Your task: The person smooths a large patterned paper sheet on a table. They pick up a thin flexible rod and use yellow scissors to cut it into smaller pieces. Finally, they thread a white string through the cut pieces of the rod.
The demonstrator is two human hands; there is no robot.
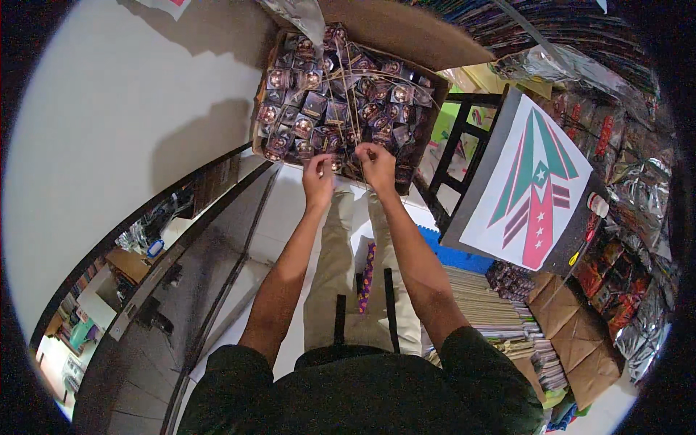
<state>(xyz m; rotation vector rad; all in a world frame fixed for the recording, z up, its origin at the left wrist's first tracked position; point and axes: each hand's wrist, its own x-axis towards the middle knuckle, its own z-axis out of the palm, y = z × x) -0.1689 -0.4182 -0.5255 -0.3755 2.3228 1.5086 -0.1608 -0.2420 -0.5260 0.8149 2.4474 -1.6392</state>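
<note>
An open cardboard box [259, 109] in front of me is filled with many small dark packages [303, 127], each printed with a round golden picture. Loose tan strings [351, 87] lie across these packages, several running down toward me. At the box's near edge, my right hand [378, 170] pinches the strings' near ends between thumb and fingers. Just left of it, my left hand [319, 183] is closed with its fingertips together, close to the near packages. Whatever it may hold is too small to make out.
On the right, a dark board [569, 239] bears a white sheet [507, 225] with a green and red star design. Stacked flat paper goods [482, 301] and a brown folded cardboard [573, 330] lie below it. Shiny plastic-wrapped packs [638, 217] line the right side. A glass-fronted case [156, 297] stands left.
</note>
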